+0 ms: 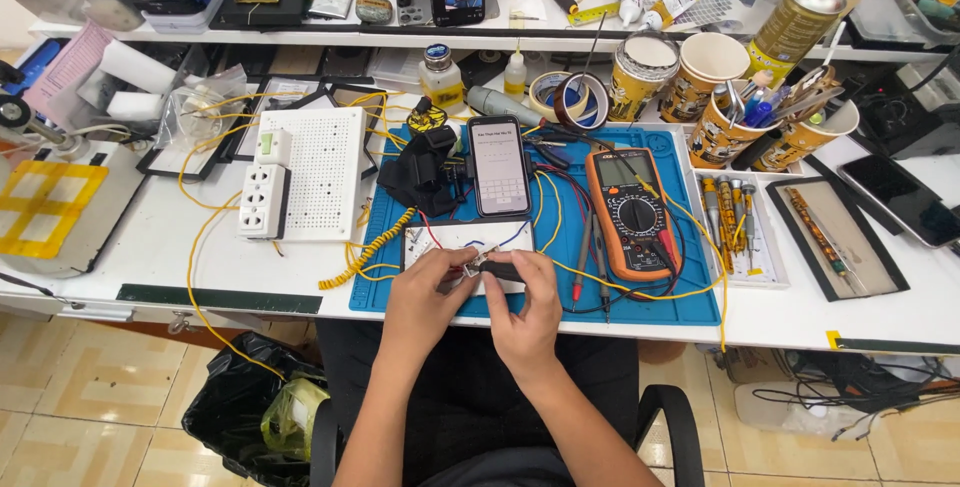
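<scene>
Over the front edge of a blue work mat (690, 297), my left hand (432, 292) pinches a small metal part with red wire. My right hand (530, 302) grips a small black component (500, 269) right beside it; the two hands touch. Under them lies a white breadboard (440, 239) with red, blue and yellow wires. A smartphone (498, 165) with a lit screen lies just behind it. To the right an orange multimeter (630, 212) rests on the mat, its red and black probes (582, 267) alongside.
A white power strip (266, 199) and a perforated white board (325, 172) sit left of the mat. Paper cups of tools (715, 132), tape rolls (570, 97) and a screwdriver tray (740, 237) stand back right. A tablet (905, 197) lies far right. A black rubbish bag (250, 407) is on the floor.
</scene>
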